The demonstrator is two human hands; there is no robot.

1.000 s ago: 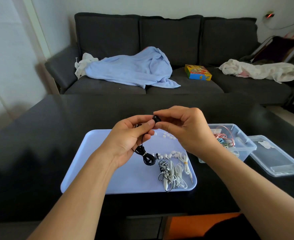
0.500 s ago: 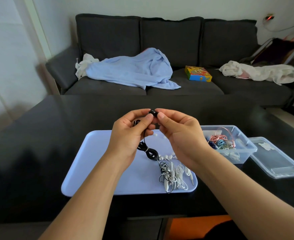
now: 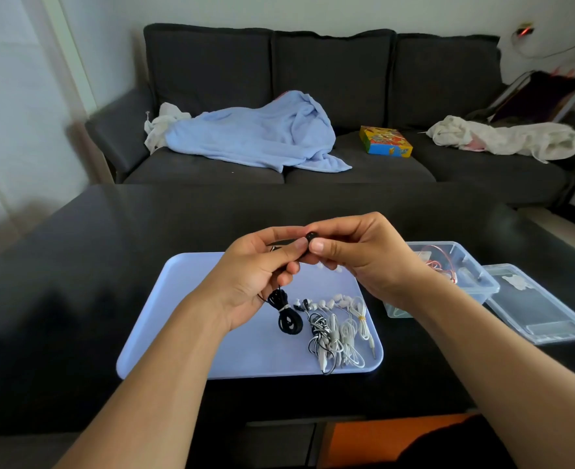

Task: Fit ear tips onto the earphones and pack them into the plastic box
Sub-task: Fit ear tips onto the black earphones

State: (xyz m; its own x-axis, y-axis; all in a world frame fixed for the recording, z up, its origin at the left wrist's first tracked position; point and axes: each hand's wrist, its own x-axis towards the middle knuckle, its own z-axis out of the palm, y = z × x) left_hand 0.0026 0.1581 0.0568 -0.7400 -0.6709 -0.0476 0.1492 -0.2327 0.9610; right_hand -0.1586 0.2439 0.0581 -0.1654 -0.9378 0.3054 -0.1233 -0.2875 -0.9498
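My left hand pinches a black earphone above the lilac tray; its coiled black cable hangs down onto the tray. My right hand pinches a small black ear tip against the earbud, fingertips of both hands meeting. Bundled white and black-white earphones lie on the tray's right side, with loose white ear tips beside them. The clear plastic box stands right of the tray, holding pink and other coloured earphones.
The box's clear lid lies flat to the right of the box. Everything sits on a black table. Behind it a dark sofa carries a blue blanket, a colourful box and white cloths.
Both hands stay joined at the earbud and have shifted only slightly; the black cable coil has settled lower onto the tray. The view has tilted a little.
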